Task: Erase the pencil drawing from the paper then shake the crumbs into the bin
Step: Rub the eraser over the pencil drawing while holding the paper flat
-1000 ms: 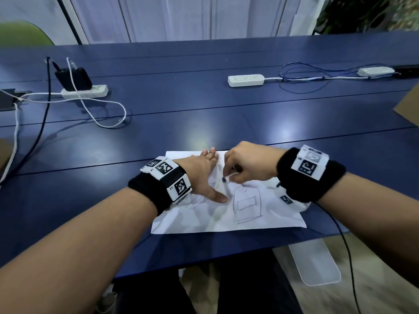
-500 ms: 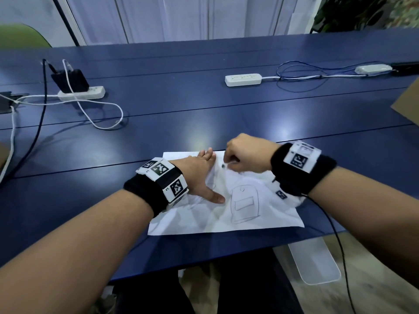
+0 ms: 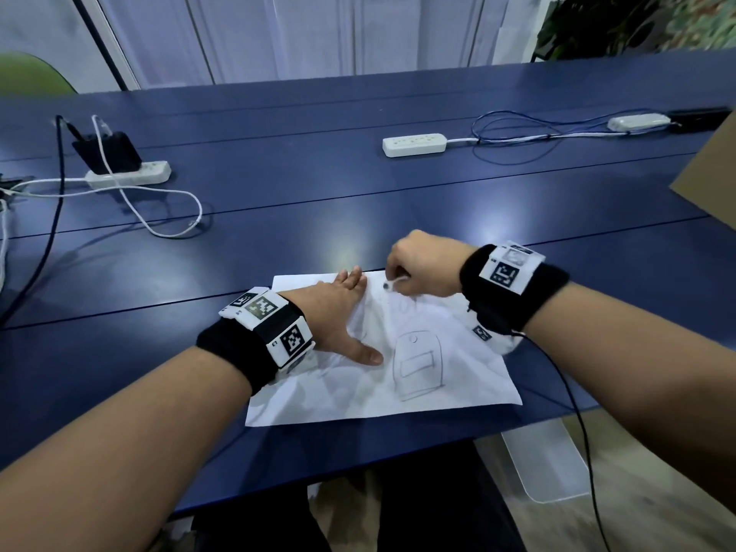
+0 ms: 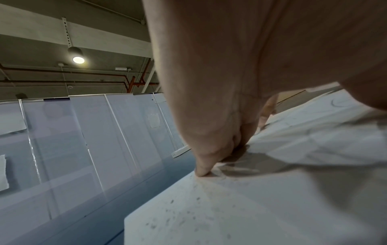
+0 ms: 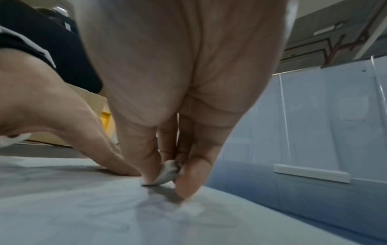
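Note:
A white sheet of paper (image 3: 458,388) lies near the front edge of the blue table, with a pencil drawing (image 3: 416,366) of a boxy shape on its right half. My left hand (image 3: 338,312) lies flat on the paper's left part, fingers straight and thumb spread, pressing it down. My right hand (image 3: 414,268) is at the paper's far edge and pinches a small white eraser (image 5: 167,174) whose grey tip touches the paper (image 5: 83,207). Dark eraser crumbs (image 4: 178,215) are scattered on the paper (image 4: 272,207) by my left hand (image 4: 220,99). No bin is recognisable.
Two white power strips (image 3: 414,144) (image 3: 127,176) with cables lie farther back on the table (image 3: 278,217). A brown cardboard piece (image 3: 713,185) juts in at the right edge. A translucent plastic object (image 3: 545,460) sits on the floor below the table's front edge.
My right hand has moved with the eraser from the middle of the paper up to its far edge. The left hand has stayed pressed on the sheet.

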Tool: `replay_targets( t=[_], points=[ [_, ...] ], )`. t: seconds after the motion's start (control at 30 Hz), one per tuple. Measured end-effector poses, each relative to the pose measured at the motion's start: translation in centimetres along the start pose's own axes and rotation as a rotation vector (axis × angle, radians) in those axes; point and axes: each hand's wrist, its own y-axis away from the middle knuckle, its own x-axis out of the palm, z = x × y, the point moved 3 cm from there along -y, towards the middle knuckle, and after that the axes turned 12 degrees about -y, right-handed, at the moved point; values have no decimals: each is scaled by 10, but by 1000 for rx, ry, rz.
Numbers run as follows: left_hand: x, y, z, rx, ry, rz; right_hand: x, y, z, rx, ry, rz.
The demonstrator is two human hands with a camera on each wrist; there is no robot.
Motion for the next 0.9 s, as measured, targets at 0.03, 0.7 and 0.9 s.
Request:
replay_targets(
  t=[0.03, 0.7, 0.9],
  points=[
    [0, 0, 0, -1, -1, 2, 0, -2, -2, 1, 15, -2],
    [-3, 4, -3, 2, -3, 28, 21, 43, 13, -105, -12, 147],
    [-3, 5, -4, -9, -21, 17, -4, 5, -5, 38, -4, -28]
  ],
)
